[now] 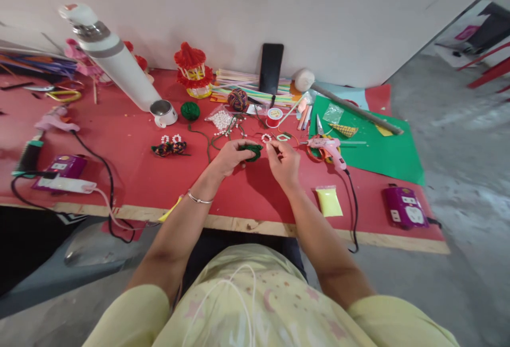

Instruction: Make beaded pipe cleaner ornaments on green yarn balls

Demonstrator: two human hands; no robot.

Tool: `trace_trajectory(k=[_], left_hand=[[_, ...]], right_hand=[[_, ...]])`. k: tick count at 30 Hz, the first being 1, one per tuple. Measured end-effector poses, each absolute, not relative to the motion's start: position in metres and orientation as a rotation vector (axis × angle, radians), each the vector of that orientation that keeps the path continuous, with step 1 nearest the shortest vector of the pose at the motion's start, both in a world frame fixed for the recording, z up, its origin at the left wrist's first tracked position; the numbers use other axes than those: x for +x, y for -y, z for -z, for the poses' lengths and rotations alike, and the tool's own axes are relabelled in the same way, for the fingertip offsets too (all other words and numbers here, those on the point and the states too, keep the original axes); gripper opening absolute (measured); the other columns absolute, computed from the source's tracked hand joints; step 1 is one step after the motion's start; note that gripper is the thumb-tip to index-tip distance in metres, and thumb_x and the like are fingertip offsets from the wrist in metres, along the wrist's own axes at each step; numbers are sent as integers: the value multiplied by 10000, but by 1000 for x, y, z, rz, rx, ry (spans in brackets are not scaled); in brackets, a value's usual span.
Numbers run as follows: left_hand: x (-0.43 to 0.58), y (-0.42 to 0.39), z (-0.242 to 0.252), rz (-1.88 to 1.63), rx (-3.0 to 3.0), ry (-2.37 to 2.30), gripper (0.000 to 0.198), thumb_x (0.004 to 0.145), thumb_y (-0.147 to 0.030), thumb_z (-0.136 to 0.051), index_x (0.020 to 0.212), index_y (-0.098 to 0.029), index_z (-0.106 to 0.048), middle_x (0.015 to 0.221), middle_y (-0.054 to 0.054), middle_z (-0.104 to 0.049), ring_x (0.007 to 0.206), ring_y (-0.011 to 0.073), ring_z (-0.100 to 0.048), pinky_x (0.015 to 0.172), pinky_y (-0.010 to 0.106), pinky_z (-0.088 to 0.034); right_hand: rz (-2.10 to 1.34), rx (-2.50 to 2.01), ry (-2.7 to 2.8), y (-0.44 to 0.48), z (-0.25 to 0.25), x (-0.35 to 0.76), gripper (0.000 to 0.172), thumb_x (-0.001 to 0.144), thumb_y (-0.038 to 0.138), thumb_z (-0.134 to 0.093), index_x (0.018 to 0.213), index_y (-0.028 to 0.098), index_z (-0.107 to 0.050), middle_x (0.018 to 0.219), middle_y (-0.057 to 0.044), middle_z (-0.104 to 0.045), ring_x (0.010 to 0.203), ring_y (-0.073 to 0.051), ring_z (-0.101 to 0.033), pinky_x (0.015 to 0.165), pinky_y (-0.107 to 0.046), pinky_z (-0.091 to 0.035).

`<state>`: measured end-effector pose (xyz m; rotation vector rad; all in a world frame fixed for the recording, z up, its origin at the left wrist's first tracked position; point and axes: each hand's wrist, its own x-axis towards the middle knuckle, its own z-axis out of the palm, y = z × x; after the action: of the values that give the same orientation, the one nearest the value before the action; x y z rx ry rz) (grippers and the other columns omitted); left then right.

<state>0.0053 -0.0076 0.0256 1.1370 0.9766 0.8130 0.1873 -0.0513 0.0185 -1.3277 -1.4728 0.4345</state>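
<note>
My left hand (pixel 231 157) grips a small bundle of dark green yarn (pixel 254 152) between thumb and fingers. A strand of green yarn trails from the left side toward a green yarn ball (pixel 190 110). Close by on the right, my right hand (pixel 285 162) is pinched, its fingertips at a small ring of white beads (pixel 266 138). Just beyond the fingertips lies a pale green outlined shape (pixel 283 137). Loose white beads (pixel 223 119) spill from a clear bag behind my hands. A multicolored yarn piece with two bead loops (pixel 171 146) rests to the left.
A pink glue gun (pixel 329 150) and scissors (pixel 319 126) lie at right on green sheet (pixel 382 150). Farther out are a thread spool (pixel 274 117), a phone (pixel 271 68), a steel mug (pixel 163 113) and a tall white bottle (pixel 115 60). Purple power boxes (pixel 405 206) sit near the table's edge.
</note>
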Motion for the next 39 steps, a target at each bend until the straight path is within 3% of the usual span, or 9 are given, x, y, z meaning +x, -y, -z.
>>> trace_trajectory(k=[4, 10, 26, 31, 35, 39], left_hand=[[6, 8, -27, -838, 1142, -947, 485, 664, -258, -776, 1136, -147, -759, 910, 50, -730, 630, 89, -587, 458, 165, -427], [7, 9, -29, -829, 1124, -962, 441, 651, -238, -772, 1082, -143, -768, 869, 39, -718, 622, 87, -577, 461, 166, -420], [5, 10, -29, -794, 1240, -954, 373, 682, -205, -702, 1049, -163, -758, 869, 24, -693, 662, 96, -597, 484, 163, -443], [8, 12, -29, -729, 1260, -960, 364, 732, -320, -735, 1054, -152, -754, 870, 48, -720, 690, 130, -643, 542, 200, -505], [11, 11, -23, -753, 1408, -1086, 304, 784, -377, -707, 981, -152, -764, 766, 29, -702, 623, 126, -605, 532, 213, -468], [11, 8, -19, -872, 1523, -1058, 272, 808, -392, -690, 868, -141, -776, 767, 30, -719, 685, 127, -605, 631, 227, -461]], right_hand=[[-348, -1261, 1664, 52, -16, 190, 281, 1008, 429, -567, 1003, 230, -764, 941, -66, -779, 800, -187, -705, 695, -302, -544], [-258, -1308, 1761, 48, -5, 191, 258, 1026, 363, -536, 1063, 237, -758, 1011, -79, -786, 904, -210, -727, 786, -325, -562], [-311, -1367, 1733, 50, -10, 191, 200, 974, 352, -592, 974, 226, -747, 930, -51, -769, 813, -188, -702, 744, -304, -532], [-343, -1411, 1746, 47, -7, 191, 175, 947, 335, -597, 936, 223, -730, 901, -57, -755, 804, -195, -684, 724, -304, -513], [-445, -1392, 1698, 45, -7, 189, 153, 925, 325, -613, 920, 221, -725, 885, -50, -754, 796, -193, -686, 713, -305, -520], [-587, -1331, 1607, 47, -13, 187, 153, 911, 342, -639, 920, 215, -723, 862, -34, -753, 771, -175, -691, 682, -288, -532]])
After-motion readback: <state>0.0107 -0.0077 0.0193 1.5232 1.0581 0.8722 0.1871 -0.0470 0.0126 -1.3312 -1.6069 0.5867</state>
